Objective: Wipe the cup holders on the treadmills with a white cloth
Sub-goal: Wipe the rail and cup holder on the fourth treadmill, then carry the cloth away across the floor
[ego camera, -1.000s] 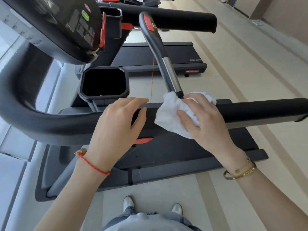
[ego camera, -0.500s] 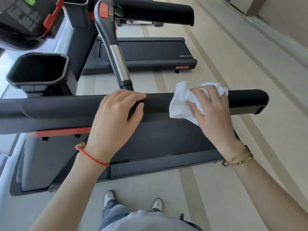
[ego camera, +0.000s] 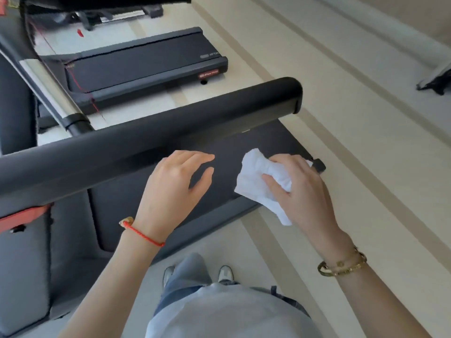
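Head view: no cup holder in frame.
Right hand (ego camera: 300, 189): grips white cloth (ego camera: 258, 181), centre-right.
Left hand (ego camera: 175, 186): empty, fingers relaxed, below handrail (ego camera: 146, 145).

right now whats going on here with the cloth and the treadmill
A person stands beside a treadmill in a gym. Their right hand grips a crumpled white cloth, held off the black handrail above the treadmill deck. The left hand hangs open next to it, holding nothing. No cup holder is in view at this moment. A second treadmill sits farther ahead.
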